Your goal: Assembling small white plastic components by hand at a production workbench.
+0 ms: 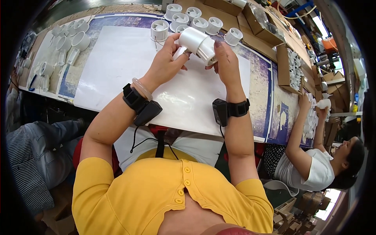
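Observation:
A glossy white plastic hair-dryer-shaped housing (pixel 194 40), with a wide barrel and a short handle, is held tilted above the table. My left hand (pixel 169 58) is closed around the handle side, fingers partly hidden behind it. At the slotted end of the barrel, my right hand (pixel 226 58) grips with its thumb on top. Just beyond stand several white round fan units (pixel 159 29) with blades inside and thin wires; one fan unit (pixel 233 36) sits apart to the right.
A white sheet (pixel 117 66) covers the table before me. White cup-shaped parts (pixel 80 41) stand at the left, near blue-handled pliers (pixel 32 83). Cardboard boxes (pixel 288 70) with white parts line the right. A co-worker (pixel 301 164) there handles a white part.

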{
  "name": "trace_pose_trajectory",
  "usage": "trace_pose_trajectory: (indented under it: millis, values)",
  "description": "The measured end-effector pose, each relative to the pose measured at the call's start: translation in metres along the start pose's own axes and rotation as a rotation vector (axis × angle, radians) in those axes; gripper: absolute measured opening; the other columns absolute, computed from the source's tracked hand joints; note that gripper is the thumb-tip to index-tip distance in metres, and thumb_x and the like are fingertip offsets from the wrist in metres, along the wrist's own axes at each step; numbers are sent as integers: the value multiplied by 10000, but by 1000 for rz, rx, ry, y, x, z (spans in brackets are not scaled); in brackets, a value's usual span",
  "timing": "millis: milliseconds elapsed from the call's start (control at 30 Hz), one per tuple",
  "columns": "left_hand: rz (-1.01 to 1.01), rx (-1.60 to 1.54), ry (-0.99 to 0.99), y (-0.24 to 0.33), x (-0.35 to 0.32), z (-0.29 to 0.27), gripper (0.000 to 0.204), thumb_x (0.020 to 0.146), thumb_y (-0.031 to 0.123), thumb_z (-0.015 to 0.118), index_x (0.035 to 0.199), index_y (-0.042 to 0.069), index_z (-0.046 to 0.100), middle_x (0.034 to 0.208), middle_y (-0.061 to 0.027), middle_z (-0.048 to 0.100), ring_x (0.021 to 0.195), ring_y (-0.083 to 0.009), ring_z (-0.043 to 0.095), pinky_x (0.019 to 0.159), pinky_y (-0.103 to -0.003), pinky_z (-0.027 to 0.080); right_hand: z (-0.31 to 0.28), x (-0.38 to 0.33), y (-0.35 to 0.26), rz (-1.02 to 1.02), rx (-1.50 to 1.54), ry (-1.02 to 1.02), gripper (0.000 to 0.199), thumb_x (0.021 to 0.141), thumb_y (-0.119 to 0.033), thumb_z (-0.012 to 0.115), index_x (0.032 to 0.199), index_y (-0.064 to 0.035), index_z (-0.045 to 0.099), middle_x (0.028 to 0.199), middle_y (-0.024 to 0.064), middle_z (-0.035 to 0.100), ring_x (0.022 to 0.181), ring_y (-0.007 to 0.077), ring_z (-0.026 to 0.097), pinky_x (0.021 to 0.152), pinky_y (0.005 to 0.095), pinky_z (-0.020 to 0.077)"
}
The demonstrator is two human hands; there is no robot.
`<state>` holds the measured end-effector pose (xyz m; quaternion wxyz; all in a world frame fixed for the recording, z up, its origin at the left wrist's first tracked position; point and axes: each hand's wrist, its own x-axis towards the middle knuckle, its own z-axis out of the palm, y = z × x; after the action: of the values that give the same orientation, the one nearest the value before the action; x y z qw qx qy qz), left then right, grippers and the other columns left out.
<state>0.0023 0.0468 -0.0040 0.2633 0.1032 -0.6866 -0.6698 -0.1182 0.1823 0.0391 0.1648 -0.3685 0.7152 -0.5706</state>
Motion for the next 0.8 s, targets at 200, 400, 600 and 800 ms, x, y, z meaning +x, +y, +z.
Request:
trace_pose_trajectory:
  millis: [200,400,600,800]
  values:
    - [-163,43,-102,3,-1,3,520,887,123,543,1333,16,299,921,-90,566,790,-134,597,595,-263,544,-13,3,-1,292,-157,-52,729,910,-643,297,766,2,605,546,54,532,412,104,467,396,236,336]
    - [-306,-183,-153,8,-6,5,531,884,115,526,1348,21,287,897,-87,571,756,-127,585,593,-271,545,-22,9,16,318,-157,-78,742,909,-648,299,715,2,600,532,65,529,415,130,466,403,250,349]
    - [-455,-334,-238,14,-6,7,497,911,156,517,1355,72,312,955,-72,577,745,-110,570,628,-274,540,-19,5,9,-24,-469,178,619,933,-559,365,799,-11,620,650,66,592,603,166,547,568,281,432]
    - [-541,-486,-166,10,-4,3,421,917,172,503,1305,77,370,979,-75,590,750,-114,579,652,-284,550,-14,5,6,-612,-297,223,300,918,-319,552,997,-38,625,983,95,634,891,220,584,806,319,454]
